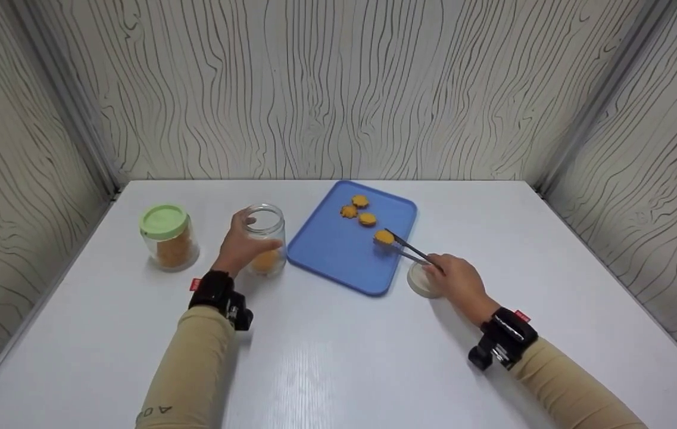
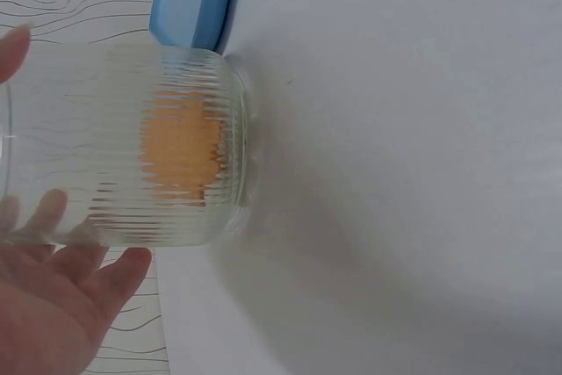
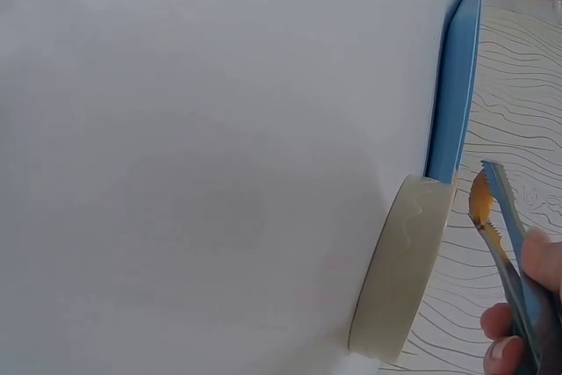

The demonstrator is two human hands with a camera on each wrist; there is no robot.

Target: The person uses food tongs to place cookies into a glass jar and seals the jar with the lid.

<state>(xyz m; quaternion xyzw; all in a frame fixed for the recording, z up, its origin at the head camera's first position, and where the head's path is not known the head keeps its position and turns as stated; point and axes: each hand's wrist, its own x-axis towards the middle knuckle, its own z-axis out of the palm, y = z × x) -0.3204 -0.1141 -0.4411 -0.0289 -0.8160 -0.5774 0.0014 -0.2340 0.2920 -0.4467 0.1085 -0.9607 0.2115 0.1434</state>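
My left hand [image 1: 242, 243] holds a clear glass jar [image 1: 275, 229], thumb and fingers curled round its upper part. The jar has no lid on, and an orange-yellow piece [image 2: 183, 148] shows at its bottom through the ribbed wall. In my right hand [image 1: 457, 281] is a pair of dark tongs [image 1: 414, 249], pinched between thumb and fingers. Their serrated tips grip a scalloped yellow-orange piece [image 1: 383, 237] over the blue tray [image 1: 338, 262]. Several similar pieces [image 1: 367, 219] lie on the tray's far half.
A second jar [image 1: 174, 253] with a green lid [image 1: 164, 221], filled with orange-brown contents, stands at the left. A pale round lid [image 1: 420, 281] lies on the white table [image 1: 314, 357] under my right hand. Wood-grain panels [image 1: 326, 89] enclose the back and sides.
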